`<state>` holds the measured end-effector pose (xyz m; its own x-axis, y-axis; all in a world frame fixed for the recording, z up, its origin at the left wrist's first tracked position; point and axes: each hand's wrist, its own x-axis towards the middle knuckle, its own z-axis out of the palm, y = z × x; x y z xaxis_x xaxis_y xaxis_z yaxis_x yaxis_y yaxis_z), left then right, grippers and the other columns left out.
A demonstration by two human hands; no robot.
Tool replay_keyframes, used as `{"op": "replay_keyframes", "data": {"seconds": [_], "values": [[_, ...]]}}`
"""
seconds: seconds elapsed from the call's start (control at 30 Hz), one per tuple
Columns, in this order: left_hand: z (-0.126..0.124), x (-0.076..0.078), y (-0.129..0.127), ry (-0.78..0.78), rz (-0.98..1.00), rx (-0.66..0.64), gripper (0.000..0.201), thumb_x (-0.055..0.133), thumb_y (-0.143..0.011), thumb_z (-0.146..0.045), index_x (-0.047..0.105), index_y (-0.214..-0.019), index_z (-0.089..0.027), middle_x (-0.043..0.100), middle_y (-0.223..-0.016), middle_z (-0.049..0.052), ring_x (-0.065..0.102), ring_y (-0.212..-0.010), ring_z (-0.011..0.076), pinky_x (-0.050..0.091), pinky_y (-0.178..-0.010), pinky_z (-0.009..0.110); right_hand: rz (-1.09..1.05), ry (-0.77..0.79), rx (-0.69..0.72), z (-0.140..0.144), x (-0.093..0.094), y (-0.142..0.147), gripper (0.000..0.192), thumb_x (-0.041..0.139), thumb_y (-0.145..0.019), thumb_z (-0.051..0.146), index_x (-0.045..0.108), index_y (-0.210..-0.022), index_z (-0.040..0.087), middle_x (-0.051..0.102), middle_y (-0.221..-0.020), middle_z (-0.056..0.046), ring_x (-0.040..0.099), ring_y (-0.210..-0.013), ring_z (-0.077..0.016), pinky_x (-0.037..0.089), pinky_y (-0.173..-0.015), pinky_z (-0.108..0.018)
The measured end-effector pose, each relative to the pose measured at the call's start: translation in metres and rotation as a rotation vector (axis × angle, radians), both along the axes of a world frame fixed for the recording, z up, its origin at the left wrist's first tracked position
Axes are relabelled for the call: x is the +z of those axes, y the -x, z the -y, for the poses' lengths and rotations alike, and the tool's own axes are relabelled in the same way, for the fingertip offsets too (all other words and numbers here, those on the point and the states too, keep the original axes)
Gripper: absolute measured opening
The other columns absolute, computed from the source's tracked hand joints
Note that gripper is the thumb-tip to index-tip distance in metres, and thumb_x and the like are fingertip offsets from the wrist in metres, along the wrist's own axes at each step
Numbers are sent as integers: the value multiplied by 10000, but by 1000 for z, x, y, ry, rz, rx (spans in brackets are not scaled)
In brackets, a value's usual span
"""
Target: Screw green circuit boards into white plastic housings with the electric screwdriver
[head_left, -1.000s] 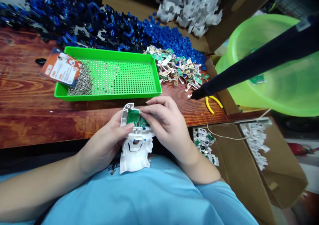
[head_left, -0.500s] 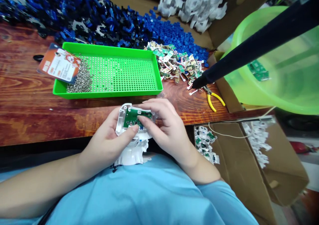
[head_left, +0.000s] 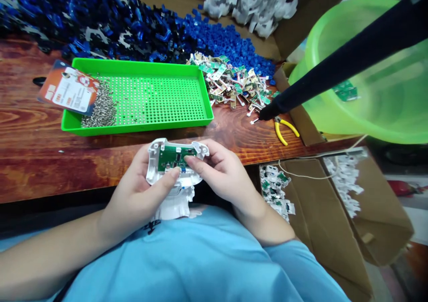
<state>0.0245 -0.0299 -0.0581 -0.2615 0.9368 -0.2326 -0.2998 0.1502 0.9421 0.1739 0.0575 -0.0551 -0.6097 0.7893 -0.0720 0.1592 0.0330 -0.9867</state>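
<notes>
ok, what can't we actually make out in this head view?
- Underside of the white housing: covered by the left hand and right hand.
- Markings on the green circuit board: too small.
- Print on the orange card: blurred.
- Black tool: upper end cut off by the frame edge.
- Basin: right side cut off.

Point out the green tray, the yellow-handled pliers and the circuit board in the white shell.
green tray (head_left: 200, 98), head view, right wall.
yellow-handled pliers (head_left: 290, 127), head view, upper handle.
circuit board (head_left: 170, 156), head view, bare green face.
</notes>
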Motion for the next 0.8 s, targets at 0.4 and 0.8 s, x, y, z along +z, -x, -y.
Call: {"op": "replay_keyframes", "data": {"seconds": [0.4, 0.8], "values": [[-1, -3, 2, -116, -176, 9, 329, 686, -842, -216, 567, -1140, -289, 713, -1019, -18, 700, -888, 158, 566, -766, 223, -147, 299, 92, 3, 4, 2, 354, 709, -782, 308, 538, -1084, 238, 627, -918, 11, 603, -812, -111, 514, -745, -226], [-18, 6, 16, 212, 297, 31, 469, 807, -700, -235, 620, -1130, -220, 760, -894, 20, 716, -719, 178, 571, -673, 245, 186, -94, 196, -24, 16, 4, 504, 648, -818, 489, 504, -1227, 234, 641, -1173, -58, 655, -953, -161, 553, -826, -305]]}}
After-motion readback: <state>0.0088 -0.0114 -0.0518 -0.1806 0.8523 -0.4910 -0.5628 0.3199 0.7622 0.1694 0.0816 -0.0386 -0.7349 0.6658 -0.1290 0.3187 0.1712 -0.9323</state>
